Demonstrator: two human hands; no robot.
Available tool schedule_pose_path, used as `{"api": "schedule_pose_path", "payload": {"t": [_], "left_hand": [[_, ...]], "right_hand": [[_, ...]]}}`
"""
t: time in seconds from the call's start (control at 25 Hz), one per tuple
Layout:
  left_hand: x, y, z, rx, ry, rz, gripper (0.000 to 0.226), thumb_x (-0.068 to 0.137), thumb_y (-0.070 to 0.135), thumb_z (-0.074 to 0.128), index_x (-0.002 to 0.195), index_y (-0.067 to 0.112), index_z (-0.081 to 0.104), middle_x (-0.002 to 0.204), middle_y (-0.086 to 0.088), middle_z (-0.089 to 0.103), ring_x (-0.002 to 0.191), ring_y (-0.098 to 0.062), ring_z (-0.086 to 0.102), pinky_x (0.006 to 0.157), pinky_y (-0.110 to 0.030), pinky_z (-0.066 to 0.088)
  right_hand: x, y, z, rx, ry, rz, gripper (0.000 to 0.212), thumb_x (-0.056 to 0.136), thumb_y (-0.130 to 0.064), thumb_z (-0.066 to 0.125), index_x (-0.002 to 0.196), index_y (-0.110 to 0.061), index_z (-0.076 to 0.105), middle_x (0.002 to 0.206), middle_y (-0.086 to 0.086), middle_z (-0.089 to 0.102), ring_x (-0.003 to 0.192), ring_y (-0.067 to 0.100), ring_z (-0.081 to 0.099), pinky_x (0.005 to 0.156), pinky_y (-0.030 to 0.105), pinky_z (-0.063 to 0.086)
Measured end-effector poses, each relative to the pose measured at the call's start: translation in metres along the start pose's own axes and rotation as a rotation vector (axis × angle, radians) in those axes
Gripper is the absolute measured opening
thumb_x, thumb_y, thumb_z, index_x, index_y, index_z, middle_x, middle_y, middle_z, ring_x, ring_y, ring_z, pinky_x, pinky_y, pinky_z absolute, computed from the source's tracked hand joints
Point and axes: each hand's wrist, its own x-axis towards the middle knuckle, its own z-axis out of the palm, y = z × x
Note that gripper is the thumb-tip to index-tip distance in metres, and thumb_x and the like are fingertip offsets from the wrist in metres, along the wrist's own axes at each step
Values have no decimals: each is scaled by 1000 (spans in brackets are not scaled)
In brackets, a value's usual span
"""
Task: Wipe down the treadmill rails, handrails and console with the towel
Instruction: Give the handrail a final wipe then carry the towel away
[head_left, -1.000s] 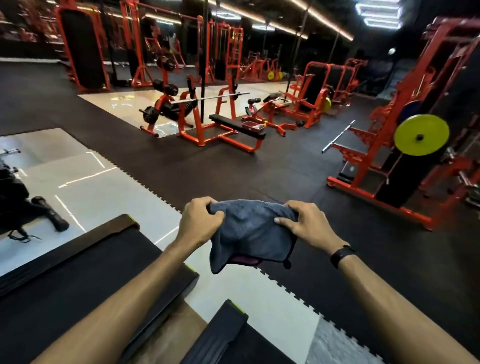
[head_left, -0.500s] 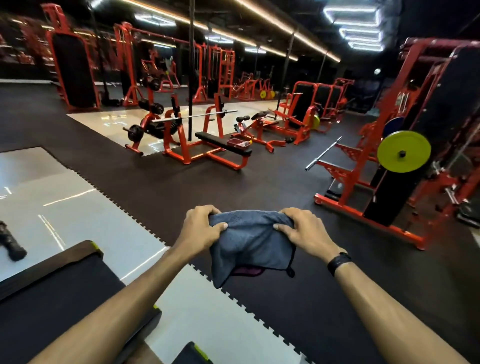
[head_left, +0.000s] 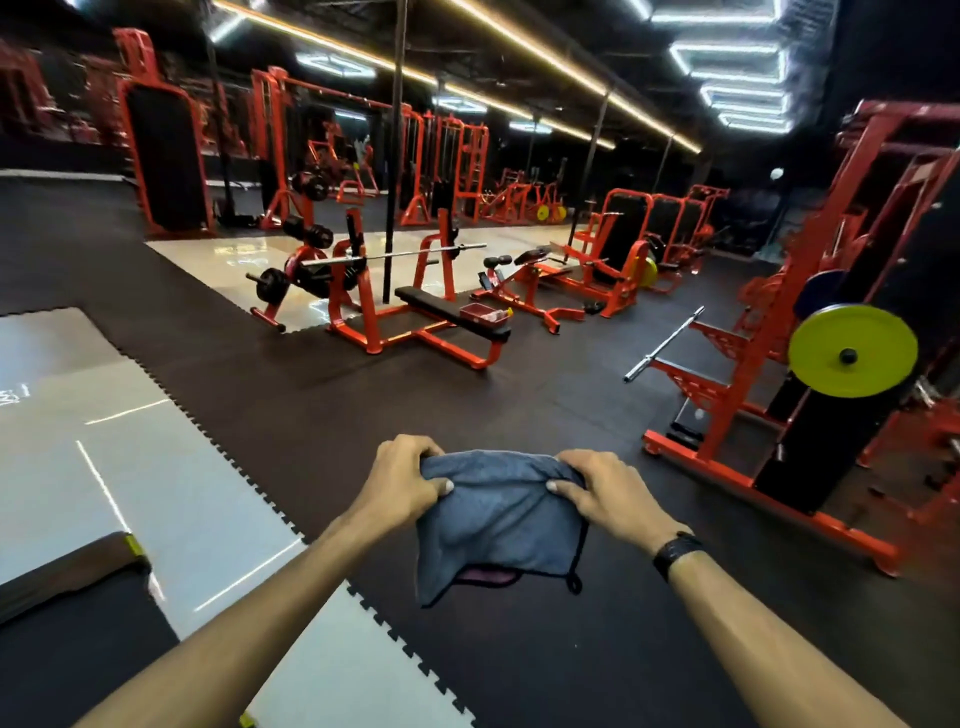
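Both hands hold the grey-blue soft cloth towel (head_left: 501, 519) up in front of the body: the left hand (head_left: 402, 486) grips its upper left corner with curled fingers, and the right hand (head_left: 605, 493) grips the upper right corner in the same way, so the cloth hangs folded between them, above the dark rubber floor mat (head_left: 597, 649). On the right wrist sits a black band (head_left: 678, 551). Compared with one second ago, the view has lifted and turned: the black treadmill deck with a yellow corner mark (head_left: 78, 613) now shows only at the lower left edge, well apart from the towel. I judge that wiping is not in progress; the towel touches no rail, handrail or console, none visible here. Farther away stand an orange flat bench press rack (head_left: 415, 312) and a yellow-green round weight plate (head_left: 852, 351).
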Motion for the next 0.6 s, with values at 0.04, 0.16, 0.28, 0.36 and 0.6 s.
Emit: {"api": "schedule_pose_path", "payload": {"t": [0.04,0.16,0.28,0.36,0.6], "left_hand": [[25,5,4,-2,13,9,13,73,15,81,84,16,74,79,5,71,77,-10,66,66,-27,55],[98,15,24,0,42,34,11,76,19,81,84,18,74,79,7,70,77,-10,66,69,-31,55],[152,20,50,10,16,40,9,78,22,79,83,21,72,81,8,70,79,-11,66,70,-33,56],[195,16,72,26,19,63,8,79,25,78,82,25,70,82,8,70,81,-13,66,71,-34,56],[315,-15,181,44,112,107,14,76,30,82,75,25,69,76,9,69,74,-12,65,66,-32,53]], "right_hand": [[18,14,-4,-14,21,-3,18,95,-39,61,92,-22,61,91,-8,66,91,21,62,68,36,44],[67,60,-15,-29,66,6,25,96,-42,60,84,-20,56,82,-7,65,85,18,61,61,33,36],[105,104,-12,-33,60,31,27,95,-43,60,80,-22,53,78,-9,62,83,18,62,62,33,36],[140,136,-7,-18,69,30,26,95,-45,60,81,-25,52,77,-11,61,83,18,62,64,35,39],[237,259,60,-98,68,-15,30,98,-43,58,83,-17,53,75,-6,57,78,21,57,64,37,39]]}}
